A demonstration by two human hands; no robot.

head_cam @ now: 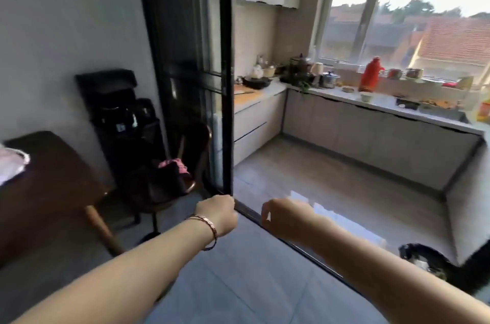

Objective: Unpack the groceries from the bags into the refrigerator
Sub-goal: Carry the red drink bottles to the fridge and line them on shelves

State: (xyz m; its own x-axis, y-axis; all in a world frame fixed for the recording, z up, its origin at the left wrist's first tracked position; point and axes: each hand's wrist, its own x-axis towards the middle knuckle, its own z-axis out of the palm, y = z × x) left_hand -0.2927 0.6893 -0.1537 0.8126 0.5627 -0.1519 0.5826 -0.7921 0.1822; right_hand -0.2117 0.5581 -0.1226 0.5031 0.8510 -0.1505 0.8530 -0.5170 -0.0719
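Note:
Both my arms reach forward at a kitchen doorway. My left hand [218, 215], with a bracelet on its wrist, hangs bent down at the wrist just left of the black sliding-door frame [227, 85]. My right hand [285, 217] droops the same way over the floor track [254, 216]. The fingers of both point away from me and are mostly hidden; nothing shows in either hand. A white plastic bag [10, 164] lies on the dark wooden table [47, 180] at the far left. No refrigerator is in view.
A chair [196, 154] holding a dark bag and pink cloth stands beside the door, with a black appliance [119, 111] behind it. Beyond, an L-shaped counter [352, 102] carries pots and a red thermos [370, 78]. A dark furry shape [424, 262] sits low right.

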